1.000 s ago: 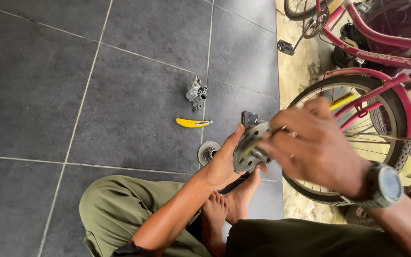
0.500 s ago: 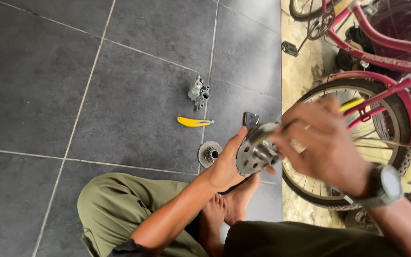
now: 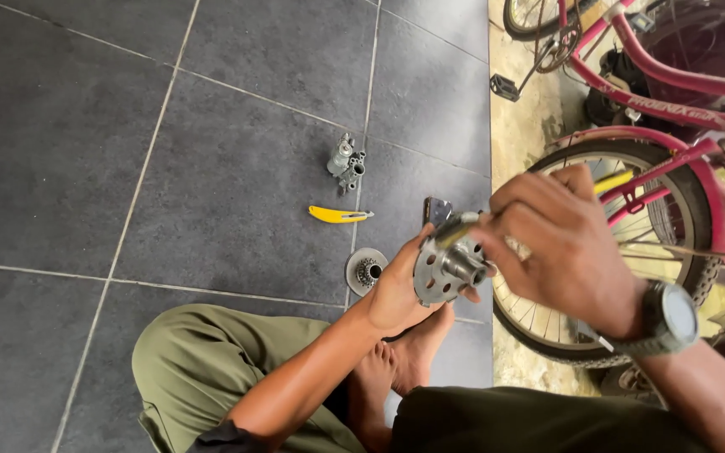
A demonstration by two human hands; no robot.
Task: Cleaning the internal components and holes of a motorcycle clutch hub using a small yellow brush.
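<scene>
My left hand (image 3: 398,289) grips a round grey metal disc part (image 3: 445,267) with holes and a central hub, held up above my crossed legs. My right hand (image 3: 557,243), with a wristwatch (image 3: 670,319) on the wrist, presses a thin tool with a yellowish handle (image 3: 455,228) against the top of that part. Both hands meet over the part, just left of a bicycle wheel.
On the dark tiled floor lie a yellow utility knife (image 3: 339,215), a small grey metal assembly (image 3: 346,162), a round toothed disc (image 3: 367,270) and a dark phone-like object (image 3: 436,210). A pink bicycle (image 3: 673,84) with its wheel (image 3: 681,243) stands at the right.
My right hand has shifted slightly right, uncovering the face of the metal disc. The left hand keeps holding the part in about the same place.
</scene>
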